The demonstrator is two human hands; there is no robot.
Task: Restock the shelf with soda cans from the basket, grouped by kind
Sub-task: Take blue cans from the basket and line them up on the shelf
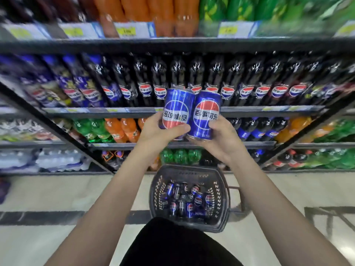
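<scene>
Holding 2 blue cans before the shelf point(172, 110), head view only: the left hand point(163, 129) grips an inverted Pepsi can point(177, 110), logo upside down; the right hand point(221, 135) grips an upright Pepsi can point(206, 116), touching the first. Judgement: turn the inverted can upright and face both logos outward before placing them with matching stock. Chinese Pepsi lettering is legible on both cans. More cans lie in the basket point(221, 191) on the floor; 1 reads "PEPSI".

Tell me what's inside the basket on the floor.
The basket holds a jumble of blue cans and a few dark ones, lying at mixed angles. Whatever lies beneath that top layer is covered.
</scene>
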